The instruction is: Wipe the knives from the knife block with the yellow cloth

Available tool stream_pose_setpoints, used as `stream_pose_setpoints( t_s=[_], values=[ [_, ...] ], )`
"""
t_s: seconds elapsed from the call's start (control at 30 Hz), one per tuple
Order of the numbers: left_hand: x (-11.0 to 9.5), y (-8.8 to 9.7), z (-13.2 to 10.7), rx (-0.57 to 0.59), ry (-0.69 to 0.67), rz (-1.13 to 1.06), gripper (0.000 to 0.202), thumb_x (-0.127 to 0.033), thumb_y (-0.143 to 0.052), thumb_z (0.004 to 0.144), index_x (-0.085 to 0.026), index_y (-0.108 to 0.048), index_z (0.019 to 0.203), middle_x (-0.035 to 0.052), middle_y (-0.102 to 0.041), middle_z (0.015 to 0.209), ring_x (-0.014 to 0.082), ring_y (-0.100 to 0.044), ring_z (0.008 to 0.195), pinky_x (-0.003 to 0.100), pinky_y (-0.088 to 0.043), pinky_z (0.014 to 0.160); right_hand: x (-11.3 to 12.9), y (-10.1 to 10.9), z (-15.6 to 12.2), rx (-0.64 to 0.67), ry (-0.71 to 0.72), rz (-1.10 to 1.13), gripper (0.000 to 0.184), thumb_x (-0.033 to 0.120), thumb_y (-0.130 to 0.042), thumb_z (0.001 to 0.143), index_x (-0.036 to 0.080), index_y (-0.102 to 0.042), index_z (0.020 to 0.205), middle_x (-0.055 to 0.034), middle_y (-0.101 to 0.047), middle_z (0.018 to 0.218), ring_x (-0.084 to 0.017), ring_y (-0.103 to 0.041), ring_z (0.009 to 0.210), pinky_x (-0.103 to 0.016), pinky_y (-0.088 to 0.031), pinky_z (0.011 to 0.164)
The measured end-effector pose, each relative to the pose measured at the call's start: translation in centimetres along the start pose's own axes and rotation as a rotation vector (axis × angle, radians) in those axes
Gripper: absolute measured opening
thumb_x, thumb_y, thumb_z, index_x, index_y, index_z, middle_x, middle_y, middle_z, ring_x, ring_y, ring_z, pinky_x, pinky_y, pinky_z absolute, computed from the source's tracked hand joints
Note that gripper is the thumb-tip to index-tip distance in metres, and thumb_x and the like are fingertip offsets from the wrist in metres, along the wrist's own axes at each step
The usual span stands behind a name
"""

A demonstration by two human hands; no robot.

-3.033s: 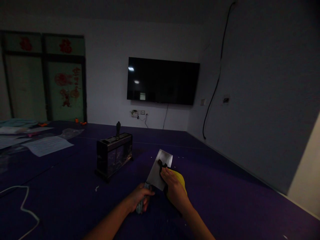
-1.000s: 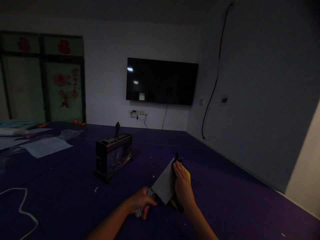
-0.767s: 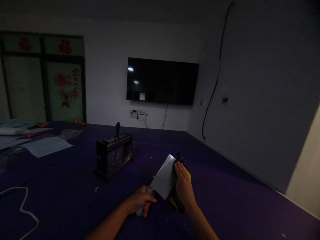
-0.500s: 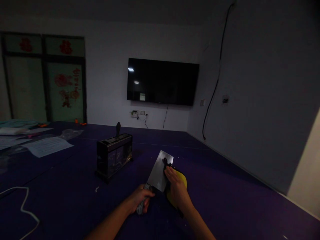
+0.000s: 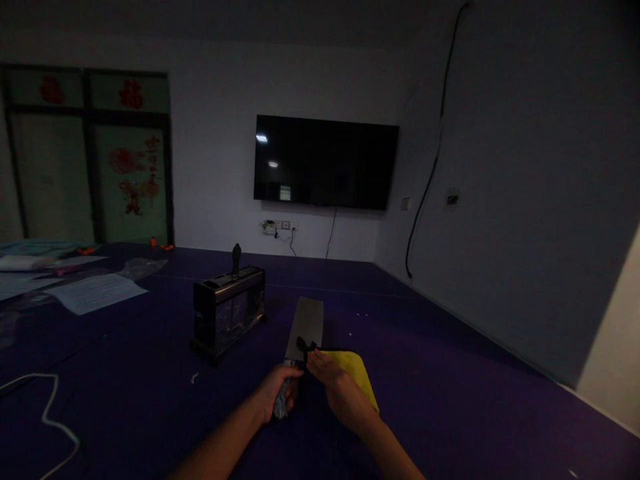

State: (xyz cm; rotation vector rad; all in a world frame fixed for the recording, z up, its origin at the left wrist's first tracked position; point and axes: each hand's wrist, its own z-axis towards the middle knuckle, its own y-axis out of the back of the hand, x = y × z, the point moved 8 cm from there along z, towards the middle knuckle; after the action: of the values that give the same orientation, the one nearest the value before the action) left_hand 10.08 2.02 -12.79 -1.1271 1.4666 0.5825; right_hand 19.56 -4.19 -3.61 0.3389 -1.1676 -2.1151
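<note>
My left hand (image 5: 278,393) is closed around the handle (image 5: 281,398) of a cleaver, which looks wrapped in clear plastic. The broad metal blade (image 5: 307,320) points away from me, its face tilted upward. A yellow cloth with a black edge (image 5: 354,369) is under my right hand (image 5: 343,393), whose fingers are together and press a dark bunched part of it onto the lower blade. The rest of the cloth spreads out to the right of the hand. Left of the cleaver stands a dark knife block with clear sides (image 5: 233,313); one black handle (image 5: 237,260) sticks up from its top.
The purple surface (image 5: 450,400) runs up to the walls. Papers (image 5: 97,293) and clear plastic wrapping (image 5: 143,268) lie at the left. A white cable (image 5: 47,407) curves at the lower left, near a small white scrap (image 5: 195,377). A television (image 5: 325,163) hangs on the far wall.
The cleaver has turned from leaning right to pointing more straight ahead. My right hand and the cloth have slid left and down the blade towards the handle, and more yellow shows.
</note>
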Motion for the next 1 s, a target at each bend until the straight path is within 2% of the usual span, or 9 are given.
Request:
stream_pose_setpoints(
  t_s=[0.3, 0.43, 0.6, 0.7, 0.83, 1.0],
  values=[
    [0.1, -0.4, 0.3, 0.052, -0.017, 0.025, 0.039, -0.043, -0.054, 0.068, -0.019, -0.032, 0.046, -0.0064, -0.031, 0.029, 0.0077, -0.033, 0.022, 0.019, -0.019, 0.028, -0.7, 0.7, 0.2, 0.013, -0.072, 0.023, 0.073, -0.006, -0.031, 0.062, 0.019, -0.045, 0.129, -0.0032, -0.047, 0.132, -0.015, -0.038, 0.124, -0.034, -0.033, 0.104],
    [0.0, -0.9, -0.2, 0.077, -0.028, 0.039, 0.029, -0.039, -0.056, 0.065, -0.018, -0.039, 0.052, -0.0075, -0.034, 0.030, 0.0088, -0.035, 0.022, 0.018, -0.020, 0.027, -2.2, 1.4, 0.0, -0.070, -0.137, 0.001, 0.071, -0.007, -0.031, 0.064, 0.021, -0.047, 0.127, -0.0030, -0.048, 0.131, -0.016, -0.036, 0.125, -0.036, -0.033, 0.104],
    [-0.4, -1.4, -0.9, 0.100, -0.057, 0.053, 0.019, -0.034, -0.056, 0.062, -0.018, -0.045, 0.064, -0.0092, -0.036, 0.032, 0.0099, -0.037, 0.022, 0.018, -0.024, 0.027, -3.3, 1.8, -0.3, -0.139, -0.166, -0.032, 0.066, -0.007, -0.030, 0.066, 0.017, -0.051, 0.123, -0.0065, -0.047, 0.131, -0.018, -0.034, 0.126, -0.038, -0.035, 0.103],
    [-0.5, -1.3, -1.0, 0.076, -0.053, 0.074, 0.021, -0.036, -0.056, 0.061, -0.019, -0.045, 0.068, -0.0098, -0.037, 0.033, 0.0103, -0.037, 0.023, 0.018, -0.025, 0.027, -2.9, 1.7, -0.3, -0.112, -0.158, -0.027, 0.066, -0.006, -0.030, 0.067, 0.019, -0.049, 0.125, -0.0051, -0.046, 0.132, -0.017, -0.034, 0.126, -0.038, -0.033, 0.104],
    [-0.4, -1.0, -1.1, 0.025, -0.030, 0.083, 0.025, -0.038, -0.057, 0.062, -0.019, -0.045, 0.071, -0.0104, -0.037, 0.034, 0.0093, -0.038, 0.024, 0.017, -0.025, 0.028, -1.0, 0.9, -0.1, -0.023, -0.083, -0.017, 0.067, -0.005, -0.032, 0.068, 0.020, -0.046, 0.128, -0.0035, -0.045, 0.133, -0.016, -0.036, 0.126, -0.035, -0.032, 0.105],
    [-0.6, -1.2, -1.4, 0.010, -0.036, 0.066, 0.019, -0.032, -0.056, 0.064, -0.019, -0.047, 0.075, -0.0103, -0.038, 0.034, 0.0089, -0.036, 0.023, 0.017, -0.028, 0.029, 1.0, -0.1, 0.0, 0.021, 0.010, -0.008, 0.068, -0.006, -0.031, 0.066, 0.019, -0.046, 0.128, -0.0047, -0.046, 0.132, -0.018, -0.036, 0.126, -0.037, -0.031, 0.105]
  ],
)
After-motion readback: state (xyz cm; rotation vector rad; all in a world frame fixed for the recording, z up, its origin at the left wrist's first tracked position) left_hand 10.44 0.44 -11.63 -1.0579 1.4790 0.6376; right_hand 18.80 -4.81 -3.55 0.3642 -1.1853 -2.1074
